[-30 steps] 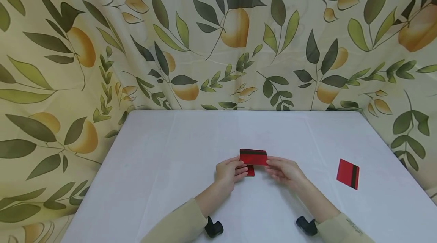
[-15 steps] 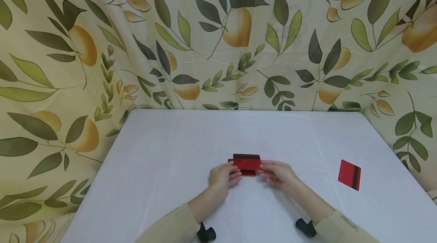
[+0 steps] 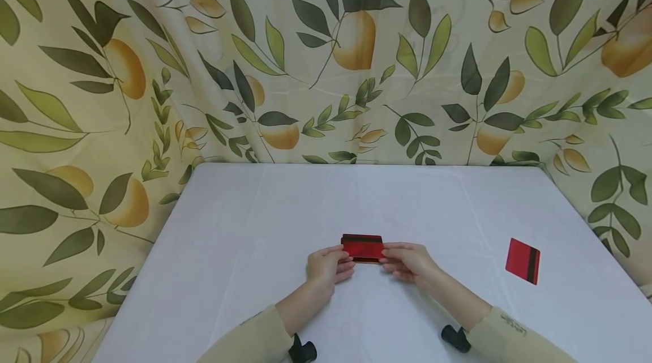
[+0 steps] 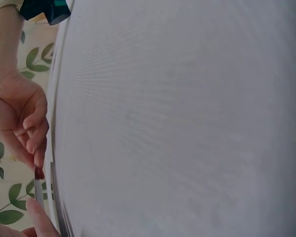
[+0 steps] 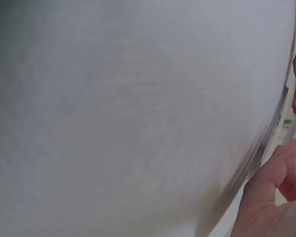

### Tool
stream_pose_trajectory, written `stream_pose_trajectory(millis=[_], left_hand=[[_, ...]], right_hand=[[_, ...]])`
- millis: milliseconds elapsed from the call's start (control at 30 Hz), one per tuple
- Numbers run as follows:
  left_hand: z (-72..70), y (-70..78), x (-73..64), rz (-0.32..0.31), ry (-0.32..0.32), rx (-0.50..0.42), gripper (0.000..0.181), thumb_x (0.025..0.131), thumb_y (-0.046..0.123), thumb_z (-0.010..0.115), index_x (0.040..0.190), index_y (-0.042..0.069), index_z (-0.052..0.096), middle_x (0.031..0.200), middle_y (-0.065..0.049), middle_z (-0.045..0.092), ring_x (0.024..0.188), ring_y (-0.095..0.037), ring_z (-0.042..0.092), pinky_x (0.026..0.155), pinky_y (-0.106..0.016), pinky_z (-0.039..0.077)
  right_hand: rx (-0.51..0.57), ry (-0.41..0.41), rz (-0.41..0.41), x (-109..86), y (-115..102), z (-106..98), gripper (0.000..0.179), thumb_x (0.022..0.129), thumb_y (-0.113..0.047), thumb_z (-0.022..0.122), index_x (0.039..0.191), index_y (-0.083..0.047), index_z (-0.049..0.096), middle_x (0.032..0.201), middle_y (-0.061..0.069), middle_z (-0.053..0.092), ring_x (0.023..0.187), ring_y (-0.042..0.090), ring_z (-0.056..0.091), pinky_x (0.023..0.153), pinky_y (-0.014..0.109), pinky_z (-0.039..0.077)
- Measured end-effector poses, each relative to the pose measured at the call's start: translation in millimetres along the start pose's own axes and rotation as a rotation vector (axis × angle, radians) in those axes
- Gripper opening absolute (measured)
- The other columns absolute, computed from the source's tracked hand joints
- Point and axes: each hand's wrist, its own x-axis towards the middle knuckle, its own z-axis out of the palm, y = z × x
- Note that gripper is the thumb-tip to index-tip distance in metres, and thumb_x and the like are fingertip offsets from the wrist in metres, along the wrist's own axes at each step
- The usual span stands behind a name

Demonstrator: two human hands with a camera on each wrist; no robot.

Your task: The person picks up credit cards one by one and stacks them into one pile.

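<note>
A red card with a black stripe (image 3: pixel 362 247) is held level between both hands near the middle of the table. My left hand (image 3: pixel 323 268) pinches its left end between thumb and fingers. At the opposite end, my right hand (image 3: pixel 410 264) pinches it the same way. Another red card lies under it, showing only as a thin edge below and at the upper left. In the left wrist view the held card (image 4: pixel 38 190) appears edge-on, slightly apart from a dark flat stack beneath it. The right wrist view shows the card (image 5: pixel 290 131) edge-on too, between the fingertips.
A single red card with a black stripe (image 3: pixel 523 261) lies slanted on the right part of the white table (image 3: pixel 244 210). Behind the table hangs a curtain (image 3: pixel 316 97) printed with leaves and fruit. Black wrist cameras (image 3: pixel 455 338) protrude near both sleeves.
Both hands have carried the card left and slightly toward the person. It now covers most of the red card beneath, which showed more earlier. The card at right stays put.
</note>
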Motion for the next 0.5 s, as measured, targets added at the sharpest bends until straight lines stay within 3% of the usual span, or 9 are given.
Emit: stream_pose_trajectory(millis=[500], left_hand=[[-3.8,-0.3,4.8,0.039,0.009,0.091,0.025,0.081,-0.002,0.058,0.106,-0.008,0.061,0.071,-0.012,0.067,0.054,-0.014,0.064,0.053,-0.032,0.056]], right_hand=[[-0.068,-0.002,-0.042,4.3,1.8,4.0,0.034,0.085,-0.01,0.062,0.114,0.007,0.057,0.074,0.008,0.069,0.052,0.009,0.062,0.045,0.014,0.046]])
